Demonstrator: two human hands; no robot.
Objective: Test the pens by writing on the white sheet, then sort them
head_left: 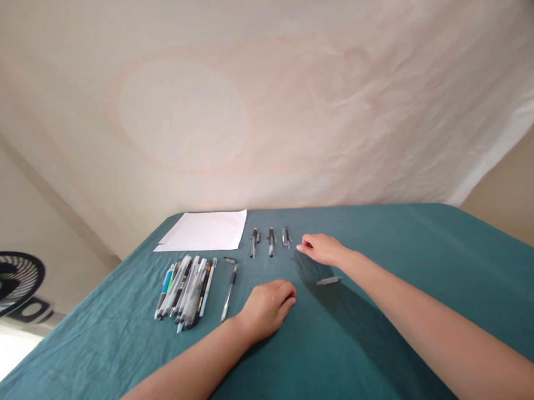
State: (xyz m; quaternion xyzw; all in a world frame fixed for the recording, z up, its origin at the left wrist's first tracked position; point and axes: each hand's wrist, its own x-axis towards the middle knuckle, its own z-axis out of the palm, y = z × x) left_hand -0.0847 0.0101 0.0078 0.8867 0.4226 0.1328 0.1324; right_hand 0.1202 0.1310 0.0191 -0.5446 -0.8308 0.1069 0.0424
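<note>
My left hand (pixel 268 308) rests palm down on the teal tablecloth (pixel 385 336), fingers curled loosely, holding nothing that I can see. A single pen (pixel 229 293) lies just to its left. My right hand (pixel 322 248) reaches farther out, fingers bunched near the tabletop beside three short dark pen parts (pixel 271 240) laid in a row. What its fingertips hold, if anything, is hidden. A small grey pen cap (pixel 328 280) lies under my right wrist. A pile of several pens (pixel 186 287) sits at the left.
A white sheet of paper (pixel 204 231) lies at the table's far left. A cream cloth backdrop (pixel 264 107) hangs behind the table. A black fan (pixel 11 282) stands off the table's left edge.
</note>
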